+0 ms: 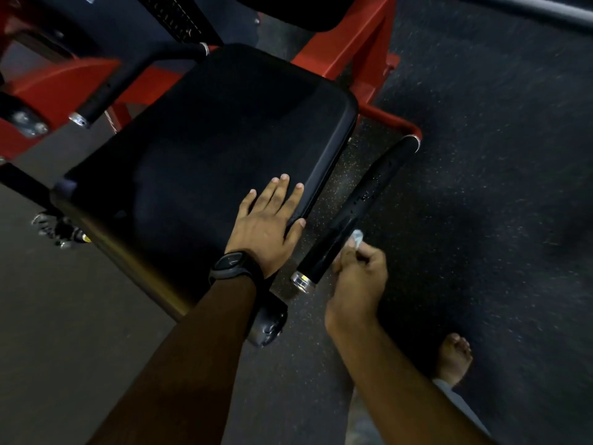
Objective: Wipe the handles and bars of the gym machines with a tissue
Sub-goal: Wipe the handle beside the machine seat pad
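Tissue [356, 236]: white and crumpled, pinched in the right grip and pressed against the side of the black handle; only a small bit showed past the fingers.
Right grip [359, 281]: fingers curled, thumb and fingertips pinching the tissue; it sat against the handle, a little above that handle's lower end.
Handle [362, 200]: a black bar that ran slantwise up and away from the right grip toward the red frame; small shiny specks dotted the stretch ahead of the grip.
End cap [301, 282]: a shiny metal ring that closed the handle's lower end, just beside the right grip on its left; the fingers did not touch it.
Left grip [266, 232]: spread flat, fingers straight and close together, palm down on the seat pad, holding nothing; the handle lay between it and the right grip.
Seat pad [208, 139]: black and broad, stretching up and left from the left grip, which rested near its front right corner with the thumb at the pad's edge.
Watch [232, 264]: dark, on the wrist just behind the left grip.
Second handle [106, 91]: black with a metal end, well apart from both grips, beyond the seat pad's far left side.
Frame [353, 43]: red, beyond the seat pad.
Floor [481, 155]: dark and speckled, under the handle and the right grip.
Foot [454, 356]: bare, on the floor behind and to the right of the right grip.
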